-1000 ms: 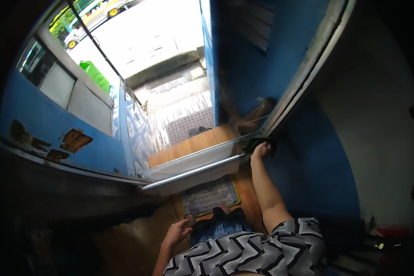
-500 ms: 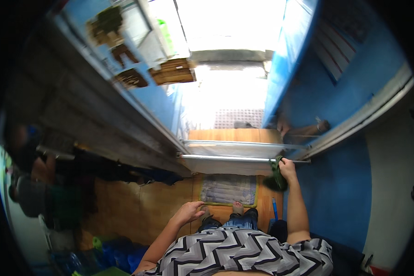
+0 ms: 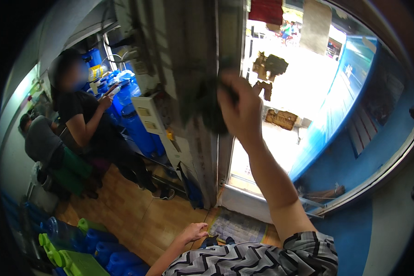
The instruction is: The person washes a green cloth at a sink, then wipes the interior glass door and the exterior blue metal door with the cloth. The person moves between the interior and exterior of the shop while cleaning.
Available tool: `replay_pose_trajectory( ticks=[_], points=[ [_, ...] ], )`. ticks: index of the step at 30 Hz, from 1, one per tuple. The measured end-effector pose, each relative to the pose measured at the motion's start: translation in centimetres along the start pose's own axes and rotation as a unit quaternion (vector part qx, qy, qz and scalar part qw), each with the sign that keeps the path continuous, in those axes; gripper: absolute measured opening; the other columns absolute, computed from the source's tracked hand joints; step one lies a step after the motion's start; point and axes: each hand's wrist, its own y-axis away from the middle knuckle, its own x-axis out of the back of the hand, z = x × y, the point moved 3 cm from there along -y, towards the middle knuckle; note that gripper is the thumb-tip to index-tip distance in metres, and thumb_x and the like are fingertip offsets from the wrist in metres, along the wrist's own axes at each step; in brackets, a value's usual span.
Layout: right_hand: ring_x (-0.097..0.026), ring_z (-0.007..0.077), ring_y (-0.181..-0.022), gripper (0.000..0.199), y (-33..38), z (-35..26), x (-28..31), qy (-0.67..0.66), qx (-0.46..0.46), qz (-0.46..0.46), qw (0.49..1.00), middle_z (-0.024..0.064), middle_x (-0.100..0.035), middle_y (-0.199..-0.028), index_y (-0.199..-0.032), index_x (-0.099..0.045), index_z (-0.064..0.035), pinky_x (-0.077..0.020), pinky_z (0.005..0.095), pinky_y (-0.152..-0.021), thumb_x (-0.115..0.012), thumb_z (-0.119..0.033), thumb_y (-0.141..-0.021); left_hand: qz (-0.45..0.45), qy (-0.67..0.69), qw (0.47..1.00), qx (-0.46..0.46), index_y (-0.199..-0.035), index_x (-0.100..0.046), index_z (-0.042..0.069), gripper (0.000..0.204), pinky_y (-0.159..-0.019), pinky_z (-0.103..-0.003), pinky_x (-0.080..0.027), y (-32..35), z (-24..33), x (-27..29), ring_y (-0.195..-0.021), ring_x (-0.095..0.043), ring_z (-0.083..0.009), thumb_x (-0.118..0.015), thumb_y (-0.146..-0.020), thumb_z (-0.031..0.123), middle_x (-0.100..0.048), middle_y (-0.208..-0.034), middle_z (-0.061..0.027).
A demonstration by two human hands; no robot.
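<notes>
My right hand (image 3: 243, 110) is raised at the grey door post (image 3: 206, 170), left of the bright glass doorway. Its fingers are closed round a dark green cloth (image 3: 210, 108), blurred by motion. The cloth lies over the post in this view; whether it touches the surface I cannot tell. Low in front of my body, my left hand (image 3: 194, 232) hangs with its fingers loosely stretched and nothing in it. Below it lies the patterned doormat (image 3: 239, 225).
Left of the post is a white panel with switches (image 3: 147, 115). A person in black (image 3: 85, 115) stands beyond it, and another (image 3: 46, 142) bends at the far left. Blue and green containers (image 3: 101, 244) stand lower left. A blue wall panel (image 3: 340, 244) is at right.
My right hand has risen with the cloth from the low bar across the doorway to the post at left. The view has turned left; my left hand stays low.
</notes>
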Motion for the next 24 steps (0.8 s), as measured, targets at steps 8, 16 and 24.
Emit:
replay_pose_trajectory(
  ticks=[8, 16, 24],
  points=[
    [-0.039, 0.0411, -0.125, 0.049, -16.2, -6.2, -11.1, 0.15, 0.242, 0.134, 0.949, 0.022, -0.041, -0.137, -0.128, -0.047, 0.0017, -0.0279, 0.0527, -0.106, -0.044, -0.032, -0.093, 0.098, 0.072, 0.992, 0.042, -0.117, -0.06, 0.005, 0.051, -0.082, -0.038, -0.051, 3.1, -3.5, 0.9, -0.094, -0.064, -0.032, -0.069, -0.077, 0.036, -0.066, -0.104, -0.0172],
    [-0.027, 0.0436, -0.135, 0.066, 11.5, 6.9, -14.4, 0.039, 0.03, -0.034, 0.998, 0.0259, -0.023, -0.149, -0.141, -0.034, -0.0024, -0.0354, 0.0423, -0.105, -0.036, 0.012, -0.077, 0.122, 0.139, 0.98, 0.068, -0.117, -0.059, 0.003, 0.048, -0.081, -0.037, -0.05, 5.2, -3.9, -0.6, -0.093, -0.064, -0.0321, -0.069, -0.078, 0.03, -0.066, -0.103, -0.0187],
    [-0.049, 0.0454, -0.113, 0.054, 46.0, 17.2, -11.7, 0.128, -0.408, -0.408, 0.807, 0.0326, -0.05, -0.122, -0.132, -0.042, -0.0008, -0.0419, 0.0428, -0.096, -0.049, -0.002, -0.079, 0.077, 0.159, 0.976, 0.126, -0.124, -0.054, 0.002, 0.052, -0.087, -0.036, -0.048, 7.1, -6.6, -3.6, -0.101, -0.061, -0.0278, -0.068, -0.082, 0.03, -0.063, -0.113, -0.0175]
  ],
)
